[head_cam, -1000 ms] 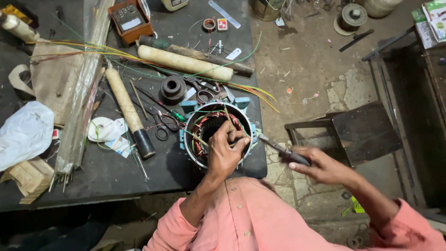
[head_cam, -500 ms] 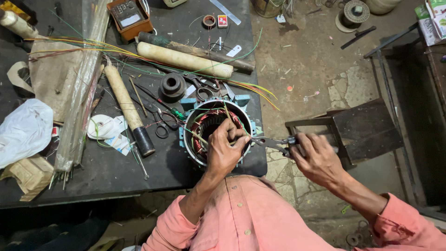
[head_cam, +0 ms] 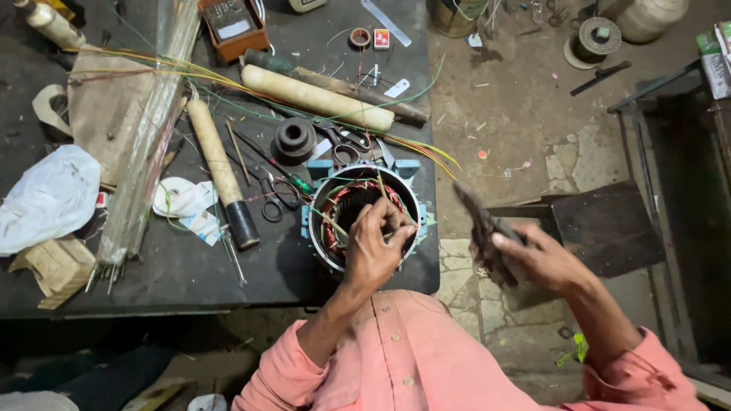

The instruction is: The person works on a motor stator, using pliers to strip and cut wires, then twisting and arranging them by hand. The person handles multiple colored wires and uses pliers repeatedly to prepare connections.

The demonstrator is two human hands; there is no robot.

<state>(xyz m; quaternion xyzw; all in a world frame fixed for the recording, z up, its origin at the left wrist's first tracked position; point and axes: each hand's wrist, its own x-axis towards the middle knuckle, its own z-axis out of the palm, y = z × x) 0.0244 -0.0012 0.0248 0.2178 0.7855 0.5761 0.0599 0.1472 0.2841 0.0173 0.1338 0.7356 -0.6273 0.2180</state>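
1 motor stator (head_cam: 364,217), 2 cream rolls (head_cam: 316,97), 2 scissors (head_cam: 276,194), 1 orange box (head_cam: 232,27), 1 white bag (head_cam: 47,198).

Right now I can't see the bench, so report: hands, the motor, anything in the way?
Left hand inside motor stator, fingers on copper windings. Right hand off bench, gripping blurred dark tool. Scissors beside stator.

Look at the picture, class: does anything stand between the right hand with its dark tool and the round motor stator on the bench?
Nothing visible does. The right hand holds the dark tool off the bench edge, with open air between it and the stator. The left hand already rests in the stator's opening, on the copper windings.
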